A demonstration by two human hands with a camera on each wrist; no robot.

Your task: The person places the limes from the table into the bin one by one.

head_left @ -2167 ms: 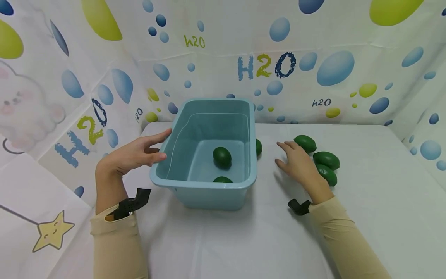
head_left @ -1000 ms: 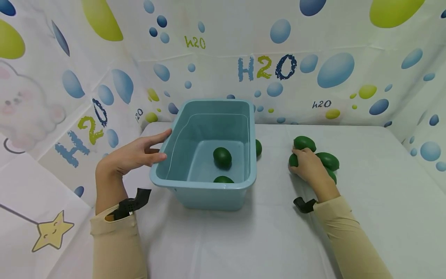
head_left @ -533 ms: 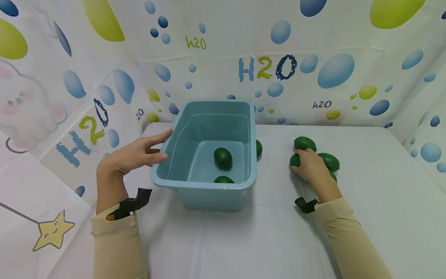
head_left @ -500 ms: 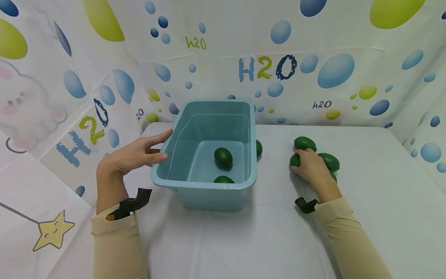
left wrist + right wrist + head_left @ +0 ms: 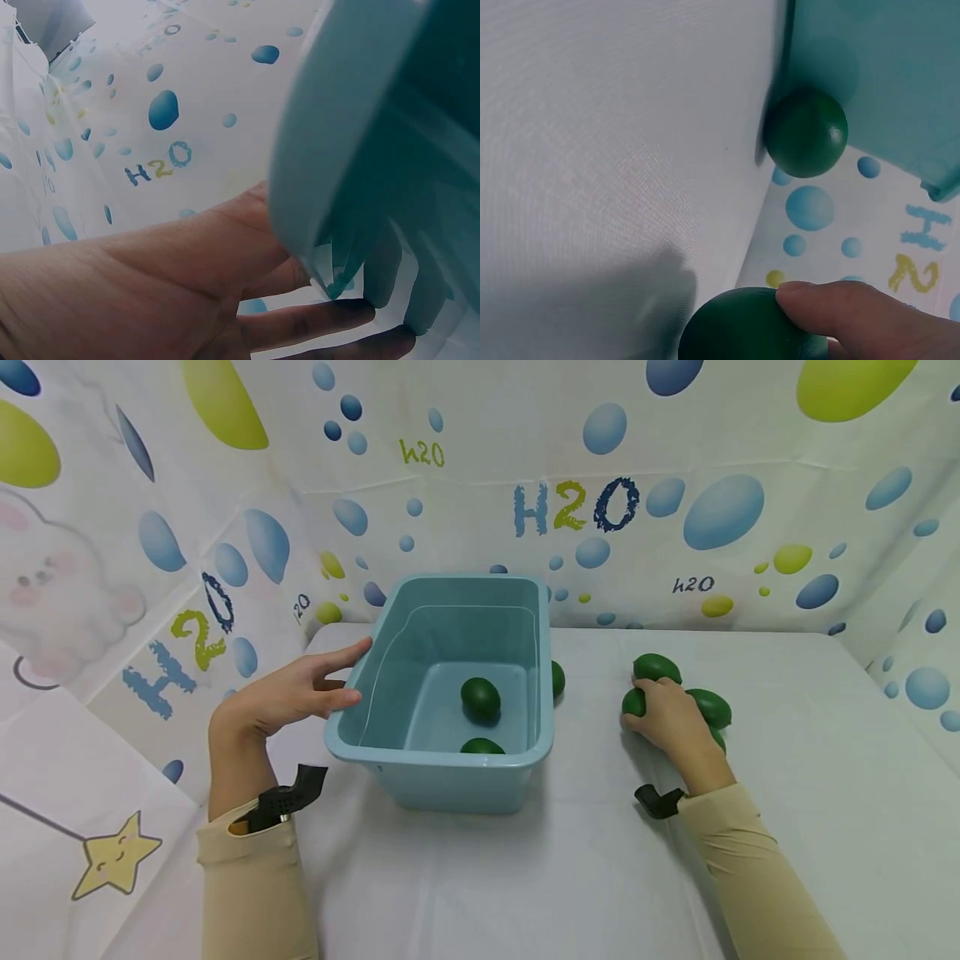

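A light blue plastic tub (image 5: 450, 782) stands left of the table's middle, with two dark green limes inside, one lime (image 5: 480, 700) in full view and another lime (image 5: 482, 746) partly hidden by the front rim. My left hand (image 5: 288, 693) touches the tub's left side at the rim, its fingers extended against the outer wall. My right hand (image 5: 675, 718) grips a lime (image 5: 742, 330), the thumb pressed on its side. Around that hand lie a lime (image 5: 656, 668) behind it, a lime (image 5: 708, 707) to its right and a lime (image 5: 717, 739) mostly covered by it.
One more lime (image 5: 557, 679) lies on the table against the tub's right wall, partly hidden by the rim. A white cloth covers the table (image 5: 585, 877). A printed curtain (image 5: 480, 468) with drops and letters rises behind it. Each wrist carries a black camera mount (image 5: 288, 797).
My right hand has come down to the right onto a lime among the group and now grips it, barely moving over the last second. My left hand and the tub stay put.
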